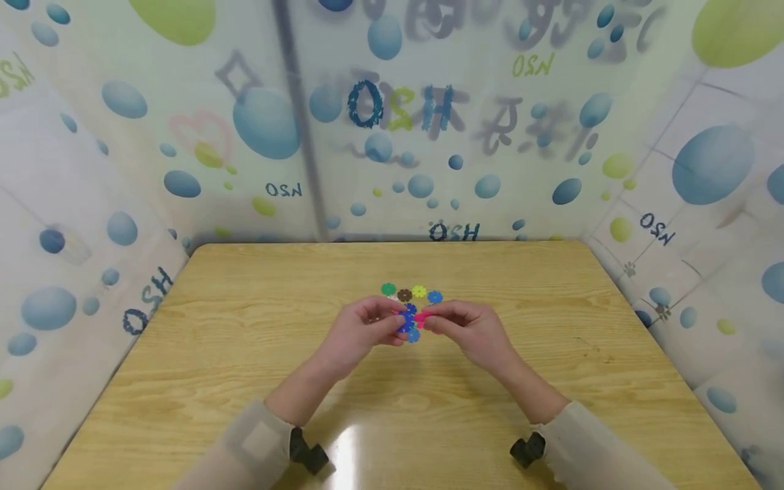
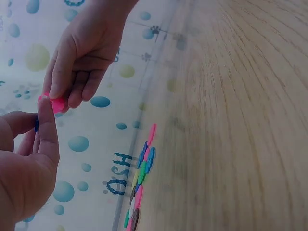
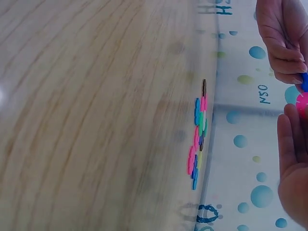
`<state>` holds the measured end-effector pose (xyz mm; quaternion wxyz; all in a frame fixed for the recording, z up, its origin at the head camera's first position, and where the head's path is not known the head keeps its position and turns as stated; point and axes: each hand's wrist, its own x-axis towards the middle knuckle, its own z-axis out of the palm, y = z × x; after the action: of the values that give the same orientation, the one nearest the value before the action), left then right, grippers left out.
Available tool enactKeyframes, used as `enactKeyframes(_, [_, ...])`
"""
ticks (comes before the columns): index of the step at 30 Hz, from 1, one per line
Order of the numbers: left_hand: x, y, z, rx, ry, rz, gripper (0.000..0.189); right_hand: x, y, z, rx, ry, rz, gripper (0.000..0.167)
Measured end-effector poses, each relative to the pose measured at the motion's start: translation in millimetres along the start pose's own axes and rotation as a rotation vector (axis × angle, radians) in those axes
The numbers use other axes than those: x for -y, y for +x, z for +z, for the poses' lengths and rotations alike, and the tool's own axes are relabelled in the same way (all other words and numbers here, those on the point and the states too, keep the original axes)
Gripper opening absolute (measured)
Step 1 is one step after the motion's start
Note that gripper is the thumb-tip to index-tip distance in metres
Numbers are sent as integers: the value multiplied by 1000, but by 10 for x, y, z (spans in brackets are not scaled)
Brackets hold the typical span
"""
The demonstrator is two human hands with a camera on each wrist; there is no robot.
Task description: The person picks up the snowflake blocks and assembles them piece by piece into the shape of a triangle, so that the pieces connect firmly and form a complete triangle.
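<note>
Both hands meet over the middle of the table. My left hand pinches a dark blue notched plastic disc between thumb and fingers. A bright pink notched disc is pinched by my right hand, its edge against the blue one. In the left wrist view the pink disc sits between the two hands' fingertips, raised above the table. The right wrist view catches the blue disc and the pink disc at its right edge, one touching the other. Fingers cover much of both discs.
Several loose notched discs lie flat on the wooden table beyond and beneath the hands, among them a green disc, a brown disc, a yellow disc and a blue disc. Patterned curtains surround the table's far side and flanks.
</note>
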<state>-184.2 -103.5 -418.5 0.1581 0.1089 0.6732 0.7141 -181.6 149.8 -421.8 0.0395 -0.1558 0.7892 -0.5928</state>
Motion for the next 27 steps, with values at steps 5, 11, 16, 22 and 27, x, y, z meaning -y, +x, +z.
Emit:
enactKeyframes(5, [0,6,11,-7,-22,-11,28,4,-26,5,-5,5,-12,18])
enactKeyframes(11, [-14,9,12,-14,-25,-39,31,2,-32,12,3,26,-16,18])
enactKeyframes(16, [-33,5,15,-26,-32,-67,28,1,-34,16,-1,7,-29,17])
enactKeyframes(22, [-12,9,20,-19,-51,-57,28,15,-43,31,-10,-13,-68,16])
enactKeyframes(27, [4,6,25,-20,-36,-48,29,15,-48,31,-24,-40,-91,16])
